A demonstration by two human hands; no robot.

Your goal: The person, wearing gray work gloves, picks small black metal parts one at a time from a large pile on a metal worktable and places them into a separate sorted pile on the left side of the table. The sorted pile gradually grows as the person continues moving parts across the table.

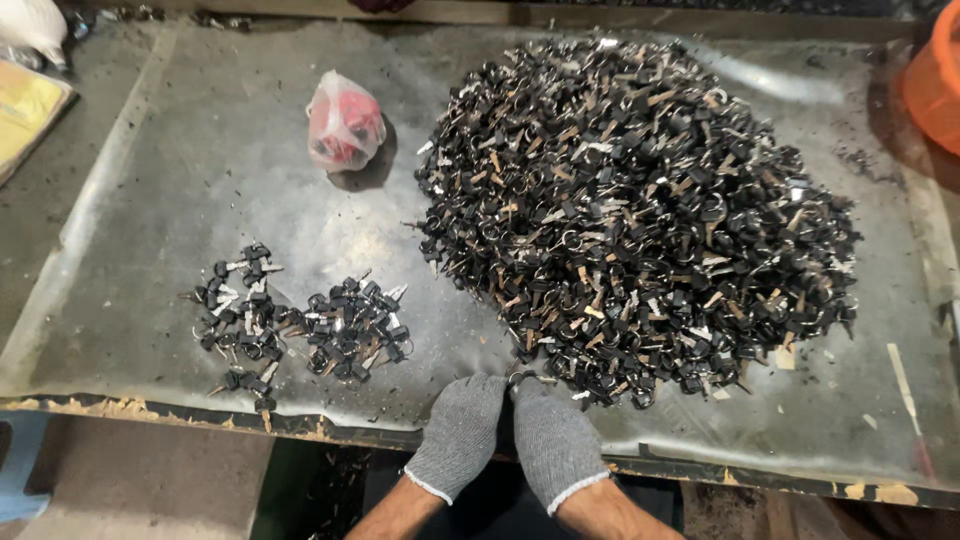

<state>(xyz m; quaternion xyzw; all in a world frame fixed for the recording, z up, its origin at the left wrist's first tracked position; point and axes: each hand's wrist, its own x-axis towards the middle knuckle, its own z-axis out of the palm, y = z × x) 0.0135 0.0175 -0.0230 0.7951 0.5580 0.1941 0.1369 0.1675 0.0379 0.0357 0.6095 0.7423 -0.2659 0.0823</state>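
gloved hands at the near edge of a key heap

surface: a worn grey sheet (250, 170) covers the table, dusty and creased, with a chipped dark front edge just under the fingers. grit and small flakes lie scattered over it. bare floor shows below the edge, either side of the forearms.

hands: the left hand (462, 432) and right hand (553, 442) both wear grey knitted gloves and sit side by side, touching, at the front edge of the table. the fingers of both are curled in toward each other, fingertips meeting at one small key with a ring (522, 379). whether the key is pinched or only touched cannot be told.

task item: the big heap of keys (640, 210) lies directly beyond and to the right of the fingers, its near edge touching the fingertips. the keys have black heads and silver or brass-coloured blades, many on small rings, all tangled.

other items: to the left of the fingers, well apart, lie two small groups of the same keys (300, 320), spread flat. far beyond the fingers, left of the heap, sits a knotted clear bag (343, 122) with red contents. an orange tub (935, 80) shows at the far right corner.
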